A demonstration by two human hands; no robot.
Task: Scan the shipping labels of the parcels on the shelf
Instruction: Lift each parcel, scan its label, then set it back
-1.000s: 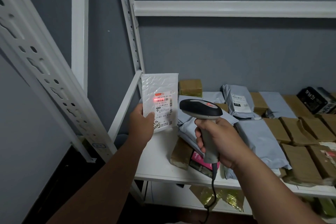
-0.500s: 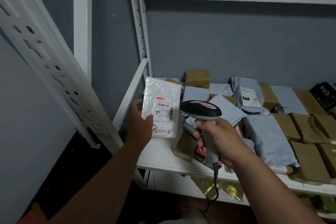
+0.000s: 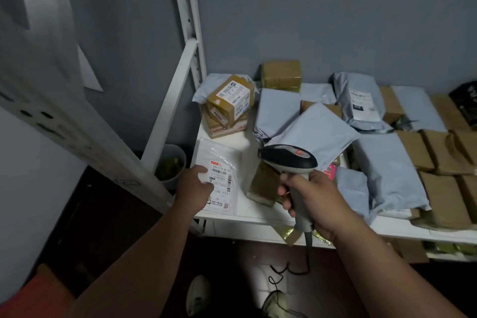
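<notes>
Fingers of the left hand press flat on the white bubble mailer, which lies label-up at the front left corner of the white shelf. Right hand is wrapped tight round the grip of the barcode scanner, held above the shelf edge, its cord curling to the floor. Beyond them, grey poly bags and brown taped parcels crowd the shelf against a blue-grey wall.
</notes>
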